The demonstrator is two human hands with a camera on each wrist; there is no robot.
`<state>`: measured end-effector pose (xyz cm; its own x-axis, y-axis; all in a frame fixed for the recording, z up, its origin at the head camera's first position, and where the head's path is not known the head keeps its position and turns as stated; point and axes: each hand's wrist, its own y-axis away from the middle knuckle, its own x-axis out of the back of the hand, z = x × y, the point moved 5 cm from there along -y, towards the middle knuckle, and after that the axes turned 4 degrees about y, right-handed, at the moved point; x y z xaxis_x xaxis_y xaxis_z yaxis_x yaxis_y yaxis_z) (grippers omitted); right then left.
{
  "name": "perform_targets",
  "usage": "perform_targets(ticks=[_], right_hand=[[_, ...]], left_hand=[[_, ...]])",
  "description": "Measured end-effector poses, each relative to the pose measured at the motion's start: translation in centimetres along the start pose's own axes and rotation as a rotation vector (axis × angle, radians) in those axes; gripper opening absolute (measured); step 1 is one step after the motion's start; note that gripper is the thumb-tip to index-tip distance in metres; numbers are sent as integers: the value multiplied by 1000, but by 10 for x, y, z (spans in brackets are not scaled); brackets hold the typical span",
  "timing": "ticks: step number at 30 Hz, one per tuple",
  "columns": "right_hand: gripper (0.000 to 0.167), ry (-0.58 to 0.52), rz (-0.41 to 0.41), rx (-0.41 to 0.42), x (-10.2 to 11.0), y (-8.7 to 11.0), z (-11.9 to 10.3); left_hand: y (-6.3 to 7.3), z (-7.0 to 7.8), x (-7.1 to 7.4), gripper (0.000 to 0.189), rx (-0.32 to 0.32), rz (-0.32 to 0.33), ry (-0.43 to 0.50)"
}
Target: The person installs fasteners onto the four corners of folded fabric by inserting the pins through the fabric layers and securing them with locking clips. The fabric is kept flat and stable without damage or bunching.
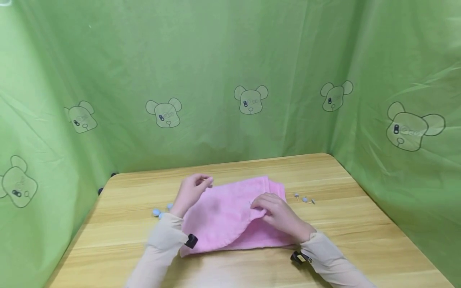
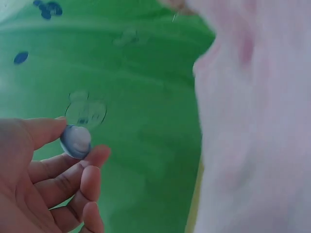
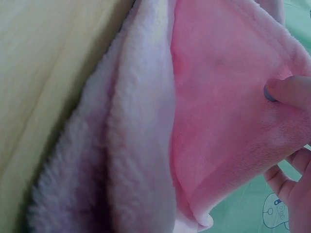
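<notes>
A pink plush cloth (image 1: 227, 212) lies on the wooden table, its near right corner lifted. My right hand (image 1: 279, 212) pinches that raised corner. In the right wrist view its thumb presses a blue pin head (image 3: 270, 94) against the underside of the fabric. A thin metal point (image 2: 174, 17) sticks out beside the right fingers in the left wrist view. My left hand (image 1: 191, 194), held above the cloth's left part, pinches a small round blue cap (image 2: 76, 141) between thumb and fingers. Its other fingers are loosely bent.
Three blue-headed pins (image 1: 305, 199) lie on the table (image 1: 360, 240) to the right of the cloth. More blue caps (image 1: 156, 212) sit at the left, partly behind the left wrist. Green curtains (image 1: 216, 60) with bear-face prints enclose the table's back and sides.
</notes>
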<state>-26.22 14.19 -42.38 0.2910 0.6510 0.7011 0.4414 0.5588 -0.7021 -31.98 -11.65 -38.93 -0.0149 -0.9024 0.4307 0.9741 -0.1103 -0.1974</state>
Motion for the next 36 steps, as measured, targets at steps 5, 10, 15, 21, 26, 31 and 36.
perform_targets(ticks=[5,10,15,21,26,31,36], right_hand=[[37,-13,2,5,0,0,1],[34,-23,2,6,0,0,1],[31,-28,-7,5,0,0,0],[27,-48,-25,16,-1,-1,-2],[26,-69,-35,23,0,-1,-2],[26,-70,-26,40,0,-1,-2],[25,-74,-34,43,0,-1,-3]], left_hand=[[3,7,-32,30,-33,-87,42],[8,6,-62,34,-31,-203,148],[13,2,-84,34,-6,-281,215],[19,0,-98,30,-9,-331,264],[22,2,-102,29,-20,-339,279],[23,1,-105,29,-22,-342,291],[24,0,-105,29,-24,-349,279]])
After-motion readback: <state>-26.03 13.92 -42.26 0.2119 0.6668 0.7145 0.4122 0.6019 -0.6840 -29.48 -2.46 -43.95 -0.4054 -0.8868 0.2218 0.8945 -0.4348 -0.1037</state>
